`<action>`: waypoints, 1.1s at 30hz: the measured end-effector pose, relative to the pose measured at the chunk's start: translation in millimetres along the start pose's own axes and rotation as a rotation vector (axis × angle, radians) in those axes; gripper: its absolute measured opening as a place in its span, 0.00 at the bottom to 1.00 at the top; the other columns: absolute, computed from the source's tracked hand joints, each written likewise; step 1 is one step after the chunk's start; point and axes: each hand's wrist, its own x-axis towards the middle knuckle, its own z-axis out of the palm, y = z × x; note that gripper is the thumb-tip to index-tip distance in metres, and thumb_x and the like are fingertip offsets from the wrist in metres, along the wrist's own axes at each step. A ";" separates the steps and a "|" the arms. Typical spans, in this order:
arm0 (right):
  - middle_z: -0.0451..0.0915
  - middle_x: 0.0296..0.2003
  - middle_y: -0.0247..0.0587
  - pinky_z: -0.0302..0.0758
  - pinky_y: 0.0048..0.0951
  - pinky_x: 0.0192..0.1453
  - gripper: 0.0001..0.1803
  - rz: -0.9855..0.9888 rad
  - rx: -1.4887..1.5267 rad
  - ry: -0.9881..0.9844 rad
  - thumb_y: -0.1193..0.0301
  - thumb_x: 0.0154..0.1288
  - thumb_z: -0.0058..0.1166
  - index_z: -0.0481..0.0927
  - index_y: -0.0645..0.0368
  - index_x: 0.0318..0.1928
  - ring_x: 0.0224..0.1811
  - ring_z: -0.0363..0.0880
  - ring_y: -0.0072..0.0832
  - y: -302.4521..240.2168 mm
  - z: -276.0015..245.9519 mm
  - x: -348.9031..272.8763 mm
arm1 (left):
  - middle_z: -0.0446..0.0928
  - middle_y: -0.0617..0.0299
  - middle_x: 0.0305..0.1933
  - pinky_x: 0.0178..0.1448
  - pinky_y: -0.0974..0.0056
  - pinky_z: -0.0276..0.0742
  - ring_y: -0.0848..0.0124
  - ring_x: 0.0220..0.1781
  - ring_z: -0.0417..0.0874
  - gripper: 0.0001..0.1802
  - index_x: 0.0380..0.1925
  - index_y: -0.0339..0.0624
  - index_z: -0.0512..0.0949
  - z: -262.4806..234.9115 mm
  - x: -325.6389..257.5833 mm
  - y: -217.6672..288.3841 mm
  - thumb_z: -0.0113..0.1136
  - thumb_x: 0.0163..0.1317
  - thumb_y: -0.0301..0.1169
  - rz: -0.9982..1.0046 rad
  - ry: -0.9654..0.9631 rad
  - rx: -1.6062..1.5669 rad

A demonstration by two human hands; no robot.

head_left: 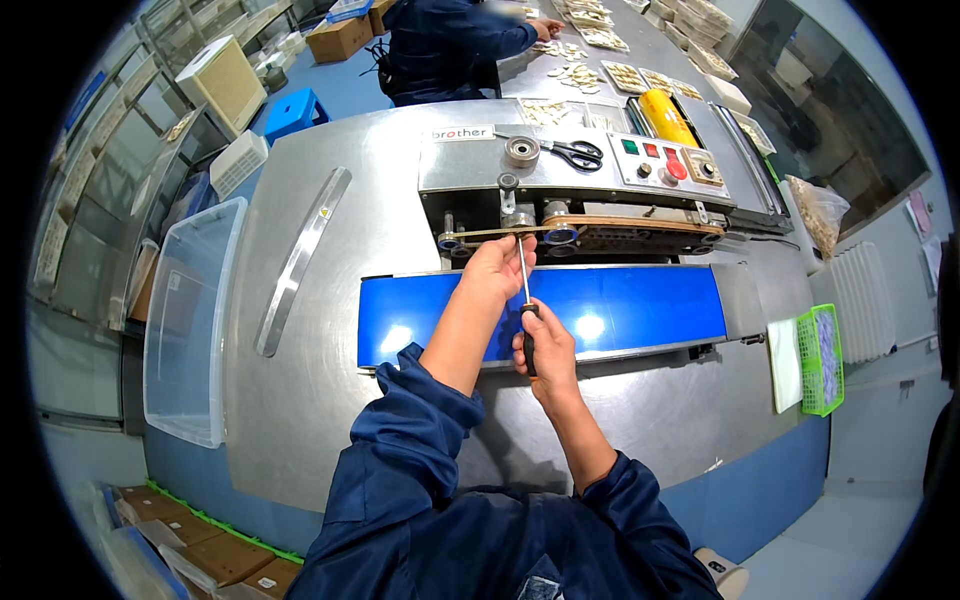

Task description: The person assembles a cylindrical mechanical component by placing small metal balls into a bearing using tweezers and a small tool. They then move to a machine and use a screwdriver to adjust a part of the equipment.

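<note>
My right hand (547,348) is wrapped round the dark handle of a screwdriver (524,270). Its thin metal shaft points away from me, with the tip up against the front mechanism of a sealing machine (460,178). Curled close to that tip, my left hand (497,268) has its fingers bunched at the machine's underside; what they pinch is hidden. Near the fingers run a narrow brown belt (640,221) and its pulleys (562,234). Below both hands lies the machine's blue conveyor belt (640,305).
Black scissors (577,153) and a tape roll (521,151) lie on the machine, left of its control panel (668,163). A loose metal strip (300,262) rests on the steel table (270,400). Left is a clear plastic bin (190,330); right, a green basket (821,360). A co-worker (440,50) works beyond.
</note>
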 end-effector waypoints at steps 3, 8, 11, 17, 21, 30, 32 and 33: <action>0.71 0.19 0.31 0.59 0.17 0.14 0.21 -0.082 -0.086 0.010 0.69 0.66 0.50 0.70 0.57 0.59 0.14 0.64 0.15 6.9 -2.3 2.6 | 0.80 0.55 0.41 0.43 0.61 0.76 0.64 0.42 0.81 0.09 0.43 0.38 0.74 2.6 -0.4 1.1 0.49 0.65 0.27 -0.030 0.029 -0.006; 0.71 0.18 0.31 0.57 0.16 0.13 0.21 -0.102 -0.118 0.038 0.70 0.65 0.51 0.70 0.57 0.59 0.13 0.64 0.15 7.6 -2.2 3.2 | 0.80 0.57 0.38 0.41 0.63 0.75 0.65 0.39 0.80 0.08 0.42 0.39 0.74 4.1 1.1 1.0 0.49 0.65 0.27 -0.045 0.023 -0.015; 0.71 0.18 0.31 0.57 0.17 0.13 0.22 -0.083 -0.113 0.049 0.70 0.65 0.51 0.70 0.58 0.59 0.13 0.64 0.15 2.9 -0.6 0.9 | 0.79 0.56 0.37 0.41 0.63 0.75 0.65 0.39 0.80 0.08 0.42 0.38 0.74 1.3 -0.9 1.1 0.50 0.64 0.27 -0.039 -0.021 -0.032; 0.72 0.19 0.34 0.61 0.18 0.14 0.22 -0.077 -0.089 0.027 0.68 0.65 0.49 0.69 0.58 0.59 0.14 0.67 0.18 7.2 -1.9 2.6 | 0.79 0.55 0.38 0.43 0.62 0.77 0.63 0.41 0.80 0.10 0.43 0.34 0.73 -7.3 -9.2 -2.9 0.51 0.64 0.28 -0.038 -0.092 0.012; 0.72 0.19 0.32 0.58 0.17 0.14 0.22 -0.068 -0.035 0.046 0.69 0.65 0.50 0.69 0.58 0.59 0.14 0.65 0.16 8.0 3.8 -0.1 | 0.79 0.55 0.40 0.41 0.63 0.78 0.64 0.42 0.80 0.11 0.43 0.34 0.73 -4.5 -5.4 2.7 0.52 0.64 0.29 -0.064 -0.070 0.051; 0.72 0.19 0.33 0.61 0.18 0.15 0.23 -0.063 -0.037 0.027 0.68 0.65 0.49 0.68 0.58 0.60 0.14 0.67 0.18 7.9 2.6 0.1 | 0.79 0.56 0.40 0.41 0.65 0.78 0.67 0.41 0.80 0.10 0.43 0.34 0.73 -9.7 2.5 -5.0 0.53 0.64 0.29 -0.025 -0.126 0.027; 0.72 0.19 0.33 0.61 0.18 0.15 0.22 -0.056 -0.026 0.034 0.68 0.65 0.49 0.69 0.58 0.59 0.14 0.66 0.18 8.5 1.3 1.2 | 0.79 0.56 0.39 0.41 0.65 0.78 0.67 0.40 0.80 0.10 0.42 0.34 0.73 -10.7 2.0 -8.0 0.52 0.64 0.28 -0.009 -0.133 0.012; 0.72 0.19 0.33 0.61 0.18 0.15 0.22 -0.052 -0.021 0.037 0.69 0.66 0.49 0.69 0.58 0.59 0.13 0.65 0.17 9.0 0.7 1.7 | 0.79 0.56 0.38 0.41 0.65 0.78 0.66 0.39 0.80 0.09 0.41 0.34 0.73 -10.9 1.7 -8.8 0.52 0.64 0.28 0.000 -0.137 0.005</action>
